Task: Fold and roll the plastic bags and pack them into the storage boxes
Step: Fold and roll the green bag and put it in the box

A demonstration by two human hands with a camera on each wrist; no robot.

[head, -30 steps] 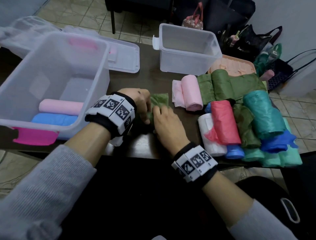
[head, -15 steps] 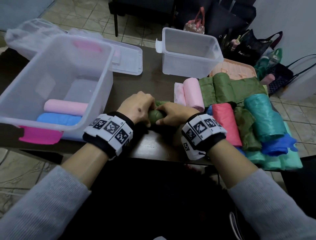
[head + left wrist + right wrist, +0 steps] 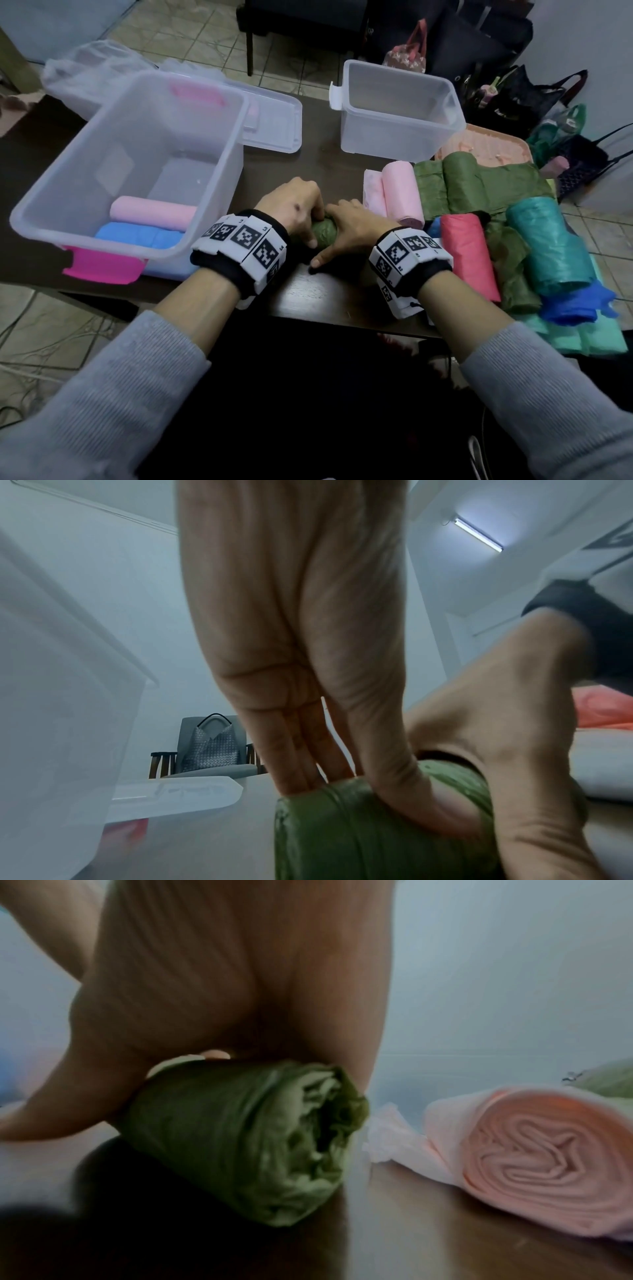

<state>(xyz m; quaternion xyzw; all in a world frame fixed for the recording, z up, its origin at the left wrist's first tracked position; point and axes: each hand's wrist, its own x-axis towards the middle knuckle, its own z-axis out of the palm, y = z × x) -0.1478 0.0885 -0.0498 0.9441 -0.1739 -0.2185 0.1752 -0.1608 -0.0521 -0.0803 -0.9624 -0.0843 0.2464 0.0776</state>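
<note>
A tight olive-green bag roll (image 3: 324, 233) lies on the dark table between my two hands. My left hand (image 3: 298, 209) grips its left part, fingers over the top and thumb curled on the near side; the left wrist view shows this on the roll (image 3: 377, 831). My right hand (image 3: 354, 224) cups the right part, thumb stretched along the table. The right wrist view shows the roll's crumpled open end (image 3: 308, 1150). The large clear box (image 3: 65, 150) at left holds a pink roll (image 3: 154, 212) and a blue roll (image 3: 140, 236). The small clear box (image 3: 394, 137) stands behind.
To the right lies a pile of bag rolls: pink (image 3: 400, 192), olive (image 3: 462, 181), red (image 3: 469, 253), teal (image 3: 548, 246). A clear lid (image 3: 274, 120) lies behind the large box. The table's front edge (image 3: 342, 308) is close to my wrists. Bags sit on the floor beyond.
A second ago the green bag lay partly flat under my fingers; since then both hands have closed in and it is a compact roll held between them.
</note>
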